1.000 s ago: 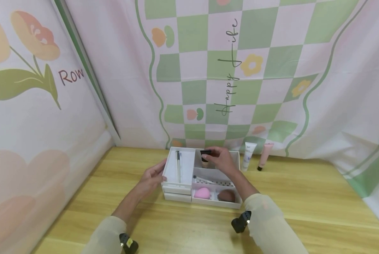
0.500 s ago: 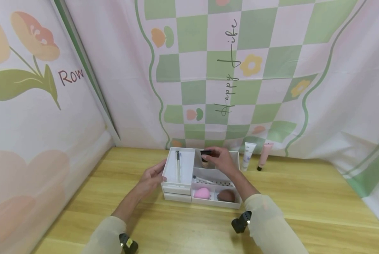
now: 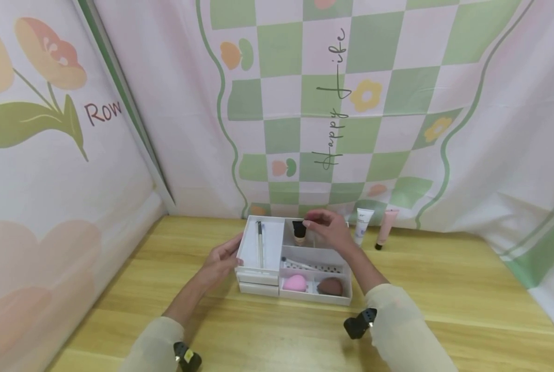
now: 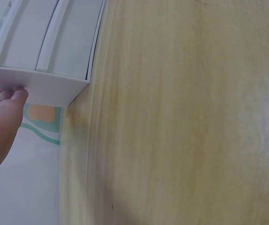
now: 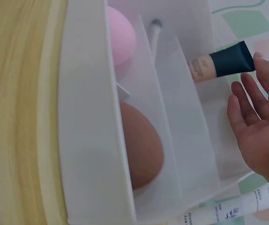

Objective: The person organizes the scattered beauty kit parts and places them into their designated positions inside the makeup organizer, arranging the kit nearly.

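Observation:
A white desktop organizer (image 3: pixel 239 253) stands on the table. My left hand (image 3: pixel 221 261) rests against its left side, the fingers touching the wall in the left wrist view. A beige cosmetic tube with a black end (image 3: pixel 299 232) stands in the back compartment, leaning a little. My right hand (image 3: pixel 330 230) is beside the top of this tube. In the right wrist view its fingers (image 5: pixel 236 110) are loosely bent and hold nothing; a fingertip is close to the black end, and I cannot tell whether it touches.
Brushes (image 3: pixel 260 243) lie in the organizer's left tray. A pink sponge (image 3: pixel 295 283) and a brown sponge (image 3: pixel 330 286) sit in its front compartments, with a thin brush (image 3: pixel 297 263) behind them. To the right stand a white tube (image 3: pixel 363 225) and a pink tube (image 3: pixel 386 228).
My right hand has let go of the beige tube and moved slightly right, so more of the black end shows. The left hand has stayed at the organizer's side.

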Motion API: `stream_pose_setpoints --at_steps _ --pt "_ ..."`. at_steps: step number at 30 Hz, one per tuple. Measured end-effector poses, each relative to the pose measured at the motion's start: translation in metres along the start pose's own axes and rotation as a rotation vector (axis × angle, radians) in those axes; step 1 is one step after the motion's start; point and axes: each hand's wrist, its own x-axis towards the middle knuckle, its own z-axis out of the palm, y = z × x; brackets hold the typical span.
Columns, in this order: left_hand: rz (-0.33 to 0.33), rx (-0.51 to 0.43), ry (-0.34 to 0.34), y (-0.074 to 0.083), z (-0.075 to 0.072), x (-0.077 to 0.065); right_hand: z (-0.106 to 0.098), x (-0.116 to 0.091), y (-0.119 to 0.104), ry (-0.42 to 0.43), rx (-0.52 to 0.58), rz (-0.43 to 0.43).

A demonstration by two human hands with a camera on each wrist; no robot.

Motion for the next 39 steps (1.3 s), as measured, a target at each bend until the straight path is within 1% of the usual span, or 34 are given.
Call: stream_pose_setpoints --at_steps 5,8,12,16,22,26,31,35,36,39 --pt "-0.005 0.007 0.004 -0.001 0.000 0.000 -0.015 -0.001 -0.005 0.014 -0.056 0.006" --pt "-0.001 0.008 0.002 0.000 0.000 0.000 -0.024 -0.002 -0.009 0.039 -0.075 -0.023" --pt "0.003 0.004 -0.001 -0.001 0.000 0.000 -0.036 -0.004 -0.015 0.071 -0.055 -0.073" --pt "-0.002 0.004 -0.005 -0.001 0.000 -0.001 -0.051 -0.007 -0.021 0.096 -0.050 -0.080" --pt "-0.015 0.010 -0.008 0.000 0.000 0.000 -0.077 -0.012 -0.024 0.159 -0.083 -0.081" --pt "-0.012 0.005 -0.005 0.000 -0.001 0.000 -0.094 -0.014 -0.021 0.217 -0.083 -0.117" --pt "-0.005 0.003 -0.006 -0.002 -0.002 0.000 -0.115 -0.016 -0.013 0.294 -0.018 -0.141" --pt "-0.009 -0.002 -0.005 -0.002 -0.002 0.000 -0.132 -0.019 -0.007 0.369 0.039 -0.109" --pt "-0.012 -0.001 -0.004 -0.001 -0.001 0.000 -0.136 -0.019 -0.005 0.388 0.064 -0.102" --pt "-0.020 0.002 -0.003 0.000 -0.001 0.000 -0.146 -0.021 0.000 0.442 0.187 -0.077"
